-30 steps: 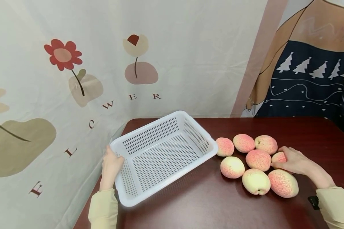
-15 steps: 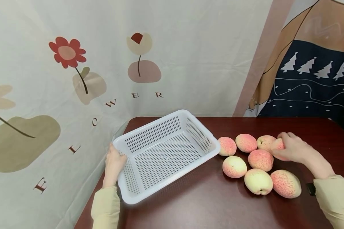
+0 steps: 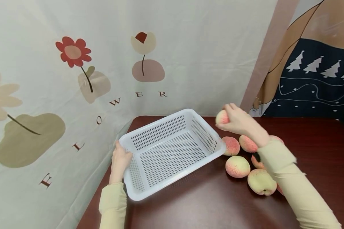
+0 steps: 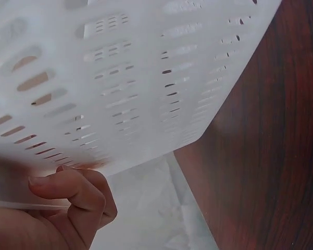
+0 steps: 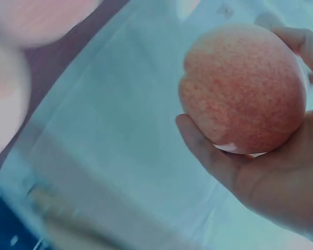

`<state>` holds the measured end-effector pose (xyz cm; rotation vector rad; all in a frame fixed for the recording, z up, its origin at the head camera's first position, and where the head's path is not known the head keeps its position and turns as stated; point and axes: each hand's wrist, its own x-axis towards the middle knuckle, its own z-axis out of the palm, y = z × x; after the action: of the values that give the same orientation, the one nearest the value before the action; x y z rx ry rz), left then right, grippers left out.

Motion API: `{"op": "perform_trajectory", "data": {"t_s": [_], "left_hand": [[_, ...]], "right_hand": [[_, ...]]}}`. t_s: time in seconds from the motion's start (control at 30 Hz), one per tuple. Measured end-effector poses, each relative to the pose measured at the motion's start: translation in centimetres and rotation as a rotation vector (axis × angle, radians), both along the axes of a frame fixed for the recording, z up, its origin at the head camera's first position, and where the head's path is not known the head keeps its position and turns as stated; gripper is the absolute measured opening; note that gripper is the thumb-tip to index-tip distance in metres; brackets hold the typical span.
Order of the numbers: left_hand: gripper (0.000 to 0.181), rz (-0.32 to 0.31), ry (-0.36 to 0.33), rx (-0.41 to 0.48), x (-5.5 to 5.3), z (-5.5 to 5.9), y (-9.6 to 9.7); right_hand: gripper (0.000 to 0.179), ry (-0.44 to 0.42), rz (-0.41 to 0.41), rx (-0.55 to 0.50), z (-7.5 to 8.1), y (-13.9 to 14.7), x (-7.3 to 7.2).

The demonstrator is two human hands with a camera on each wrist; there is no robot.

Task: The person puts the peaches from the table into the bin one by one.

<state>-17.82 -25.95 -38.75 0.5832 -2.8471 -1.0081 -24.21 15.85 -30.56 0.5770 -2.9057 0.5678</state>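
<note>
Lifted away from the other fruit, one peach (image 3: 222,117) has travelled with the right hand (image 3: 239,121) from the far right of the group toward the basket (image 3: 172,156); half a second ago it was among the peaches on the table (image 3: 206,203). Now it is in the air, seen just beyond the basket's right side and outside the rim. It is round, pale yellow on one face and blushed pink-red on another; the right wrist view shows fine red speckling and a shallow crease at one edge. Seven more peaches, red to creamy yellow, show at least in part near the basket's right end, some half hidden behind the right forearm.

Dark red capitals on the pale curtain (image 3: 200,63) read F, L, O, W, E, R, running below printed flowers.

From the lower right the right arm, in a cream sleeve (image 3: 298,187), reaches across above the fruit, thumb and fingers curved around the peach, parted only by its width. At the basket's left end the left hand (image 3: 121,160) grips the rim, thumb on the inner side and fingers bent close underneath. White plastic, perforated all over, the basket sits at a slant to the table's edge.
</note>
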Motion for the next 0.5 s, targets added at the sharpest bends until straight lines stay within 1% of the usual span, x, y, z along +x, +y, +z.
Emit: {"op": "perform_trajectory", "data": {"t_s": [0.1, 0.17, 0.3, 0.4, 0.5], "left_hand": [[0.083, -0.007, 0.004, -0.008, 0.0, -0.1, -0.1], [0.083, -0.009, 0.006, -0.017, -0.2, -0.1, 0.0], [0.083, -0.009, 0.004, -0.034, -0.3, -0.2, -0.1], [0.083, -0.008, -0.005, -0.034, -0.3, -0.1, -0.1], [0.083, -0.003, -0.018, -0.025, -0.3, -0.1, 0.0]], "right_hand": [[0.064, -0.01, 0.06, 0.01, 0.2, -3.9, -1.2], [0.069, -0.022, 0.109, 0.029, 0.5, -6.5, -1.7], [0.069, -0.019, 0.211, 0.093, 0.6, -12.1, -2.4], [0.068, -0.047, 0.279, 0.139, 0.0, -16.3, -2.6], [0.073, -0.083, 0.334, 0.188, -0.9, -20.0, -2.6]]}}
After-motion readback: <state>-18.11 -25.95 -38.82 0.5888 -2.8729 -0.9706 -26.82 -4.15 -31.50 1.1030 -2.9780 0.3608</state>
